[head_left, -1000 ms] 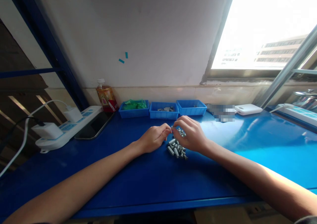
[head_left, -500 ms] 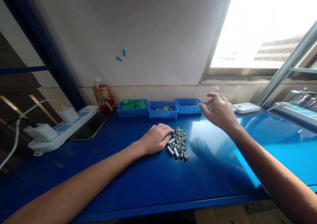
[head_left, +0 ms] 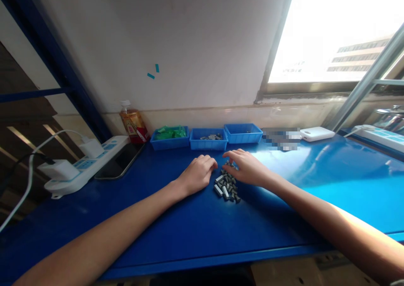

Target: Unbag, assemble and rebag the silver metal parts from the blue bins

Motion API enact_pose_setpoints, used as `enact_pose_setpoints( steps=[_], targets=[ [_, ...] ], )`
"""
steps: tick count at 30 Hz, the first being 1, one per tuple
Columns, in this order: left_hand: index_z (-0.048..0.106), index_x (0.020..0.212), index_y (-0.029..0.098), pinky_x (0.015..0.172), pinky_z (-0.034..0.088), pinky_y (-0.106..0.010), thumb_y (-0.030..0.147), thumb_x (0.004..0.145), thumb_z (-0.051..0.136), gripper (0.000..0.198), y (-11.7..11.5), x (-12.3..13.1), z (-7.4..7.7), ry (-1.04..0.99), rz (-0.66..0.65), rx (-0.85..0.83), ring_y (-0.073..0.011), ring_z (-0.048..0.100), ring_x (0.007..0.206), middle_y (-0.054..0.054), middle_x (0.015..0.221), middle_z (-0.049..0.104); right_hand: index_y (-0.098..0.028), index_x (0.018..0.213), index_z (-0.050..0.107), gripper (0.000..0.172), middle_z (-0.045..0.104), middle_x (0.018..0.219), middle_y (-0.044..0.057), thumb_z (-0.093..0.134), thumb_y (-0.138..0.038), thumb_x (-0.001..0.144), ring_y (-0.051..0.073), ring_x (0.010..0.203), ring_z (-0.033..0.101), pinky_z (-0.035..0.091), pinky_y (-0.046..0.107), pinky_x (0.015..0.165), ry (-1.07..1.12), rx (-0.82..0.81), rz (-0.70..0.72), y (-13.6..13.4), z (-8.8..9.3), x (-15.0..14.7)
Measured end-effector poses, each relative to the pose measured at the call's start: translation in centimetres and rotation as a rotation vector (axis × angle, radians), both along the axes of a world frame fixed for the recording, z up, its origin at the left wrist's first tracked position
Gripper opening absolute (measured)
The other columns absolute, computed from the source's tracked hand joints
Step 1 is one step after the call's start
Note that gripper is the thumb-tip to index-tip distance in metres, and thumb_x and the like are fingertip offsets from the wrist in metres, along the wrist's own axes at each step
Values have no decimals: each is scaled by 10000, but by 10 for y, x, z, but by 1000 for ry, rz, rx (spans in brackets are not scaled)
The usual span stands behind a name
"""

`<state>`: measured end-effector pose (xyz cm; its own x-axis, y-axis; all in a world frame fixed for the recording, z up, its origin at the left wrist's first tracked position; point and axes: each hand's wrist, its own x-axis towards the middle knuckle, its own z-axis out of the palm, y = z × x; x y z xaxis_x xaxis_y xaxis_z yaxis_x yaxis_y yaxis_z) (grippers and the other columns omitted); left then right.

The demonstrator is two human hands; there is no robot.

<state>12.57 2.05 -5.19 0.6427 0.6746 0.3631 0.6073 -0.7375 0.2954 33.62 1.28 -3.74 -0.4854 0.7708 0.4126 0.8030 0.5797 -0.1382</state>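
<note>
A pile of small metal screws (head_left: 232, 189) lies on the blue table, with a few shiny hexagonal standoffs (head_left: 218, 190) at its near left side. Just left of the pile is my left hand (head_left: 197, 174), its fingers loosely bent and the thumb apart; nothing shows in it. My right hand (head_left: 248, 168) reaches over the far right part of the pile. Its thumb and forefinger are spread above the screws, and I see nothing held between them.
Along the wall stand three blue bins: one with green pieces (head_left: 172, 132), one with metal parts (head_left: 208, 144), one holding little (head_left: 243, 137). A drink bottle (head_left: 134, 124), phone (head_left: 120, 164) and power strip (head_left: 66, 185) are left. A white device (head_left: 317, 133) lies right.
My right hand has come down and left from near the right bin to the pile. My left hand has drawn slightly off the pile, its fingers more bent.
</note>
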Motion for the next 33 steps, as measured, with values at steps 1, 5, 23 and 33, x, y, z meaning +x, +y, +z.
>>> enact_pose_setpoints(
  steps=[1,5,23,33],
  targets=[
    [585,923,188,814,450,-334,150,901,407,184,0,0,0,-23,-8,-5,-207,560,892,-66,926,619,-198,1074,596,251,671,894,76,568,-341,869,236,868,591,436,346,741,9,8,24,-1,-2,-2],
    [550,1022,203,828,470,-317,196,892,484,146,3,-2,-1,-220,21,-49,-188,566,902,-52,968,575,-198,1043,594,209,640,891,68,575,-305,865,214,859,577,452,342,758,82,19,117,-6,-2,-11],
    [474,1039,189,728,467,-267,175,925,385,146,-11,5,4,-433,-64,-182,-138,564,744,-5,813,566,-198,772,523,174,559,722,34,464,-268,920,166,709,503,414,292,650,238,107,215,-17,2,-22],
    [498,1104,175,753,467,-271,17,767,425,379,-8,6,0,-272,-85,55,-160,554,817,-43,906,547,-199,710,495,264,545,697,30,415,-291,945,153,692,506,398,279,641,316,90,146,-8,-3,-17]
  ],
)
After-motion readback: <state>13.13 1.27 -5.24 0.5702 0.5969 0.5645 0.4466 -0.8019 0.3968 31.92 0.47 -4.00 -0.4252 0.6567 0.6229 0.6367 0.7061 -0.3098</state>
